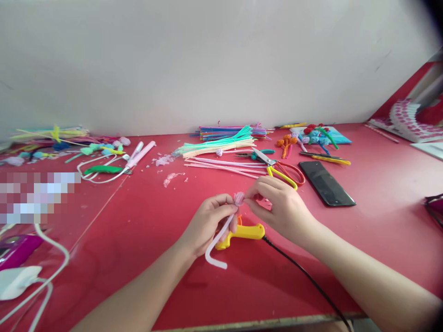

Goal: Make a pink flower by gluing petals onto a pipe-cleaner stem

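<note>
A pale pink pipe-cleaner flower (238,198) is pinched between the thumb and fingers of my left hand (216,216). Its stem (216,242) hangs down past the palm and bends to the right at its lower end. At the right side of the small flower head, my right hand (277,203) has its fingertips closed on the edge; exactly what they grip is too small to make out. Beneath both hands lies a yellow hot glue gun (247,231) on the red table, its front part behind my left hand and the stem.
Scissors (277,166), pliers (258,154) and loose pink pipe cleaners (221,166) lie beyond my hands. A black phone (325,183) is at the right. Pipe-cleaner bundles (218,143) line the wall. White cables (51,258) cross the left; the glue gun's black cord (304,272) runs off the front edge.
</note>
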`<state>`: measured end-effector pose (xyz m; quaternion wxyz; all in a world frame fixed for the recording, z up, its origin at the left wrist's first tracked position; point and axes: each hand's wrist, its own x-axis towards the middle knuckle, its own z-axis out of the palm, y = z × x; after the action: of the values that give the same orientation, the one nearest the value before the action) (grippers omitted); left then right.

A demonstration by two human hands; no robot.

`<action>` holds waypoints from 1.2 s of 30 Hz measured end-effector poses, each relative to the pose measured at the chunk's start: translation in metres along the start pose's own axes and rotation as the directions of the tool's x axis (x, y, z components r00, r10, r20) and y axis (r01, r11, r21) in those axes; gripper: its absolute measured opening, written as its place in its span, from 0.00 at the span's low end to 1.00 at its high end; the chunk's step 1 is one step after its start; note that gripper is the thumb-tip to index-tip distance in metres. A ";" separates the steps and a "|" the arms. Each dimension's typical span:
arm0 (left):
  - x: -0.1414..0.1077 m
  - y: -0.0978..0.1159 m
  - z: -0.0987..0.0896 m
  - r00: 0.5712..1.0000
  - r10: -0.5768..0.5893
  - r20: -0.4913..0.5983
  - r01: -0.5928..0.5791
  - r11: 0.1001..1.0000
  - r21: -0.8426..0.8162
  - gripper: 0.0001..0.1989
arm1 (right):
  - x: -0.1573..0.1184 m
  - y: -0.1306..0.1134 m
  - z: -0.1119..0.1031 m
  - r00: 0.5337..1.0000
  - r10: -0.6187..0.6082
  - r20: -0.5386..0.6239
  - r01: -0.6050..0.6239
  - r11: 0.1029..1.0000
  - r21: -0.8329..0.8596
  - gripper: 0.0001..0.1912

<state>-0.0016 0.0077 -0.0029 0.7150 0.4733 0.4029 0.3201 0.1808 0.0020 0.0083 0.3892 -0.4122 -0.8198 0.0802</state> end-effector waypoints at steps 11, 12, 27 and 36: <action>0.001 -0.001 -0.003 0.997 -0.020 0.070 0.032 0.986 -0.166 0.08 | -0.003 -0.004 0.005 0.978 -0.140 -0.154 0.116 0.981 -0.157 0.04; 0.001 -0.001 -0.003 0.998 -0.017 0.068 0.029 0.984 -0.173 0.08 | -0.004 -0.005 0.006 0.974 -0.161 -0.157 0.131 0.974 -0.186 0.04; 0.002 -0.003 -0.003 0.997 0.008 0.075 0.006 0.984 -0.181 0.08 | -0.007 -0.006 0.011 0.977 -0.153 -0.149 0.115 0.965 -0.235 0.03; 0.001 -0.003 -0.003 0.996 -0.002 0.092 0.019 0.983 -0.184 0.07 | -0.004 -0.003 0.007 0.979 -0.130 -0.158 0.113 0.987 -0.114 0.05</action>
<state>-0.0037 0.0094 -0.0066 0.7752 0.4169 0.3407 0.3304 0.1754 -0.0019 0.0023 0.4379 -0.3862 -0.8116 -0.0212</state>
